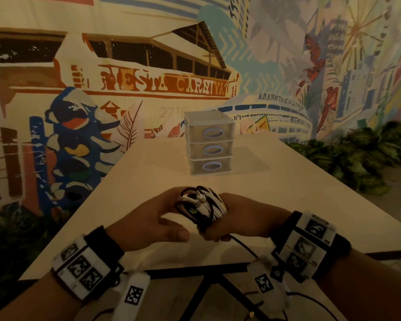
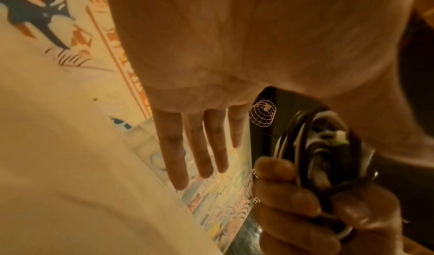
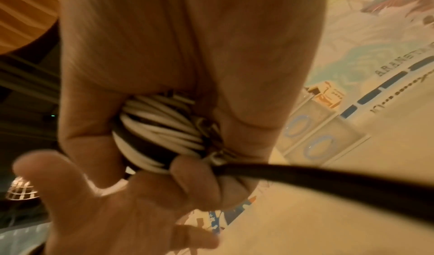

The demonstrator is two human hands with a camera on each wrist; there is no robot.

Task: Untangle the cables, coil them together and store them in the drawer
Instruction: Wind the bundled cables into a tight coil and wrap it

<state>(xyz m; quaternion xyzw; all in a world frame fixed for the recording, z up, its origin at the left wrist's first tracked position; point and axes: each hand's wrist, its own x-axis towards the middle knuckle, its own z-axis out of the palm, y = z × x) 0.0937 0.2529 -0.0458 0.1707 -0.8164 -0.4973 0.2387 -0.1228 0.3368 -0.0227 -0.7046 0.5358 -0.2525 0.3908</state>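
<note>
Above table [image 1: 276, 181], right hand [image 1: 236, 218] grips cable coil [image 1: 200, 205]; left hand [image 1: 148, 223] relaxed beside.

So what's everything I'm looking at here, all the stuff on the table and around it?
cable bundle: one coil, black and white cables together, held above the near part of the table; a black tail trails towards the person.
drawer unit: one, clear plastic, three drawers with oval handles, all closed, further back on the table.
table: one, pale cream top, dark frame below.
mural wall: one, painted in many colours, behind the table.
plants: green, right of the table.
wrist trackers: two, white with black markers, one per wrist.
left hand: fingers straight, beside the bundle.
right hand: grips the bundle.
</note>
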